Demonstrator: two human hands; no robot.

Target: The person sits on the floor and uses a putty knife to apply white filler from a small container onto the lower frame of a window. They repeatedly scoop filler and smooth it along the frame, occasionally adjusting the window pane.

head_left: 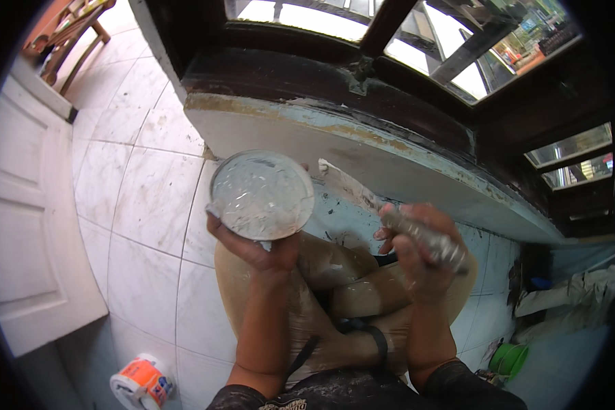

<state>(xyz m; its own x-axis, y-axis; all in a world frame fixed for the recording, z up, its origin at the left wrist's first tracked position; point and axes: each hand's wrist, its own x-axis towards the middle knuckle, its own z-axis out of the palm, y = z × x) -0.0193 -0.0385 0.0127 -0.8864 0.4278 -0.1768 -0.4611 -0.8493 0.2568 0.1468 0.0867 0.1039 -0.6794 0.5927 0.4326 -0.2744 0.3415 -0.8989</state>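
Floor: white marbled square tiles (150,198) with grey veining and dark joints, spreading around a person seated cross-legged in tan, paint-spotted trousers (369,294).
Wall: a low, pale grey wall (266,133) in front of the person, its top edge chipped and flaking to brown.
Window: a dark brown wooden frame (280,75) above the wall, with bright glass panes.
Left side: a white panelled door (34,225); brown wooden furniture (75,37) beyond it; a white plastic tub with an orange label (143,383) on the tiles, lower down.
Right side: a crumpled off-white cloth or sheet (570,297) and, below it, a bright green round container (509,360).
Round dish: a shallow, circular grey dish (301,222) smeared with wet pale paste — perhaps a lid, the view leaves it unclear — resting in the left hand, above the lap.
Left hand (270,258): half open, cupped under the dish, thumb at its left rim.
Scraper: a flat scraper with a paste-coated blade (352,188), its tip pointing up and left, just beside the dish's right edge.
Right hand (415,263): fingers curled closed around the scraper's shiny, greyish handle — well gripped.
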